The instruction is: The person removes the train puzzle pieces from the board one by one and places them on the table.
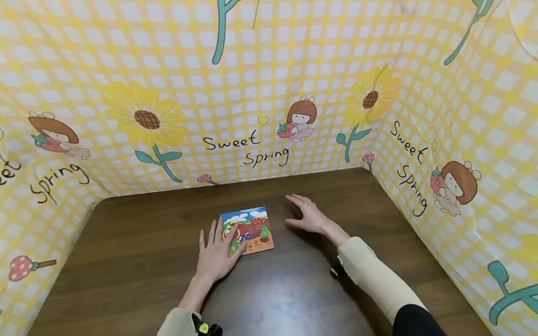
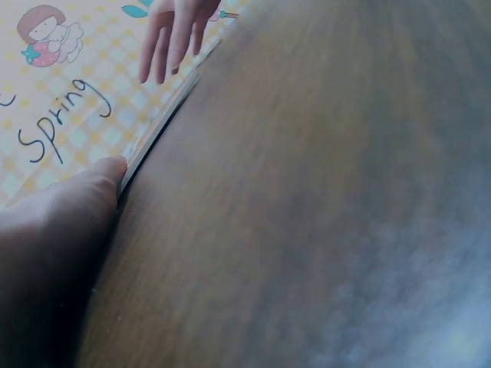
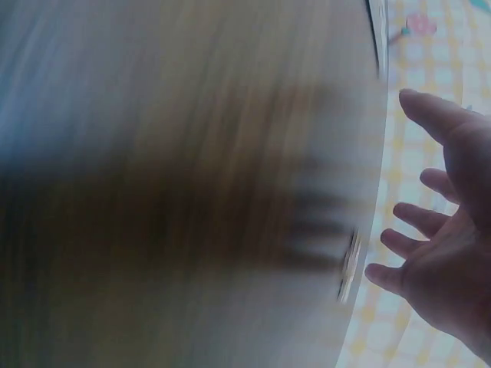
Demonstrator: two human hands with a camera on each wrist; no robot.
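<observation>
A thin square picture board (image 1: 257, 227), printed with a red train, clouds and green cactus shapes, lies flat on the table. My left hand (image 1: 215, 259) rests over its left part, with the fingers spread and fairly straight. In the left wrist view the left thumb (image 2: 100, 180) is right at the board's thin edge (image 2: 159, 124). To the right of the board, a short gap away, my right hand (image 1: 310, 217) is held with relaxed fingers and a raised thumb, holding nothing. The right wrist view shows those fingers (image 3: 418, 218) apart from each other.
The brown wooden table (image 1: 138, 261) reflects light near its front. Yellow checked cloth (image 1: 244, 93) with flowers and lettering stands as a wall behind the table and along both sides. Both forearms have light sleeves and wrist devices (image 1: 206, 328).
</observation>
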